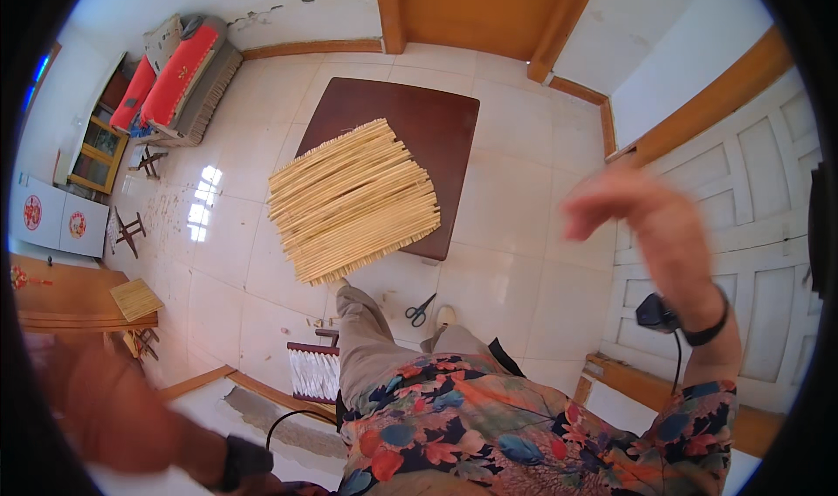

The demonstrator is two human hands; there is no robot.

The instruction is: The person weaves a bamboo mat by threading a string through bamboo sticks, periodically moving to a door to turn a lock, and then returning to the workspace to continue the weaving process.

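Observation:
My right hand [611, 204] is raised at the right above the floor, blurred, its fingers loosely curved with nothing seen in them. My left hand [96, 391] is at the lower left edge, smeared by motion, so its fingers cannot be made out. Between and beyond both hands a mat of pale thin sticks [349, 201] lies askew on a dark red-brown low table [410, 103], overhanging its near edge. Black-handled scissors [419, 311] lie on the floor by my feet. A small stool with a white woven seat [310, 369] stands left of my legs.
A sofa with red covers [179, 77] and folding stools [129, 228] are at the left, near a white fridge [44, 221]. A small square mat [135, 298] rests at a wooden cabinet [61, 294]. A white panelled door [751, 147] is at the right, a wooden door [458, 12] ahead.

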